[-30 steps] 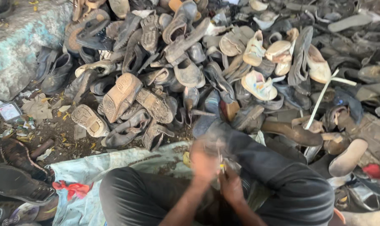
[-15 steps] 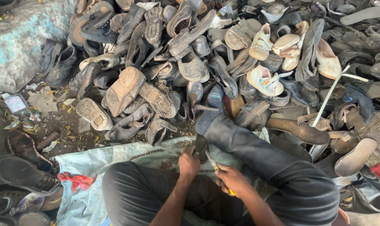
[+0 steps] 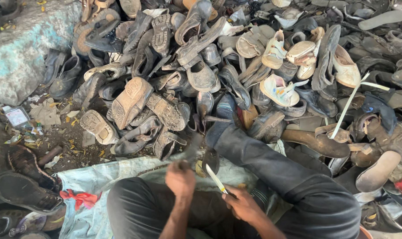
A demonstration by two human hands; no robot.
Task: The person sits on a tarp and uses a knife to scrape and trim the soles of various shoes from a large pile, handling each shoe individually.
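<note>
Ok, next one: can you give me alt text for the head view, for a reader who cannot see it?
Seen from above, a seated person's right hand grips a pale-bladed knife while the blurred left hand holds a dark shoe piece over a light cloth. A large heap of worn shoes and sandals fills the ground ahead.

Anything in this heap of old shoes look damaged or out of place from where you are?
Yes. Most of the heaped dark worn shoes lie overturned, many showing cracked, dirty soles. A loose white strap sticks up across the pile at the right. A crumpled red scrap lies on the pale cloth sheet. The right hand holds a pale narrow blade.
</note>
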